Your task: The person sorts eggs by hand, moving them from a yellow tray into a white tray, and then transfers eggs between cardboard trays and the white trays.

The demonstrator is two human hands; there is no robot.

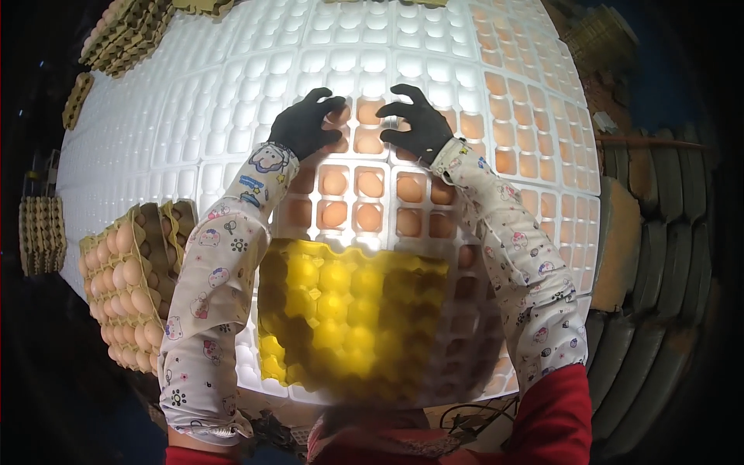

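Note:
Both of my hands wear black gloves and reach over a table covered with white moulded egg trays (353,163). My left hand (308,124) has its fingers spread and curved beside brown eggs (339,116) seated in the tray cells; its fingertips may be touching them. Facing it across two egg columns, my right hand (418,125) is also open, fingers apart, close to a brown egg (369,140). Nearer to me, more brown eggs (335,183) fill tray cells. A yellow moulded egg tray (333,302) lies between my forearms, showing no eggs.
Stacked cardboard trays of brown eggs (124,271) stand at the left. Another cardboard stack (43,232) is farther left, and one (128,39) at the upper left. Trays of eggs (523,116) line the table's right side. Dark, long padded shapes (659,263) lie beyond that edge.

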